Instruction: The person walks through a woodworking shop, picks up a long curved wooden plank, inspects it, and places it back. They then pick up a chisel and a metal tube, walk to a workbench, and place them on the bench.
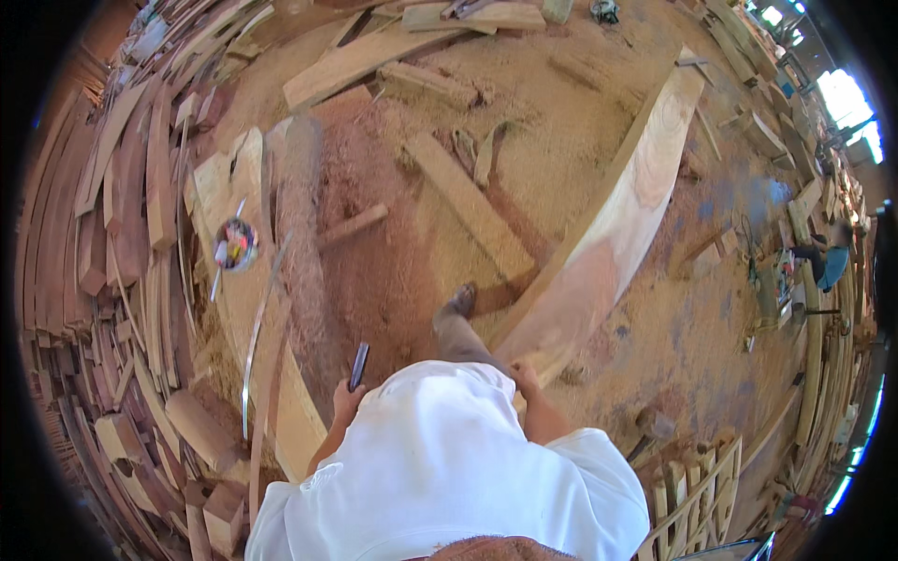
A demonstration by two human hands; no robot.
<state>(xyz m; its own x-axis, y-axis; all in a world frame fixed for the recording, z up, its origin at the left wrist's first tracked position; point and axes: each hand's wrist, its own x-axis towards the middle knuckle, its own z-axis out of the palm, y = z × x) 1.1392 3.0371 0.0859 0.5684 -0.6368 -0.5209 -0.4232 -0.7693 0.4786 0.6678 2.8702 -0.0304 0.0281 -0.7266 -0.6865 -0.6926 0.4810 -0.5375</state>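
In my left hand point(349, 402), low on the left beside my white shirt, is a short dark bar-shaped tool point(359, 366) pointing up and away; its exact kind does not show. A long, thick wooden plank point(622, 245) with pale and reddish grain slants from near my body to the far right. My right hand point(526, 378) is closed at the plank's near end, its fingers partly hidden. One foot point(458, 301) is forward on the ground, just left of the plank.
Stacked timber point(103, 206) lines the left side. On a pale slab point(208, 187) sits a round container of small colourful items point(235, 245). A beam point(472, 208) lies on the sawdust ahead, a mallet-like tool point(653, 425) at lower right. Another person point(831, 257) sits far right.
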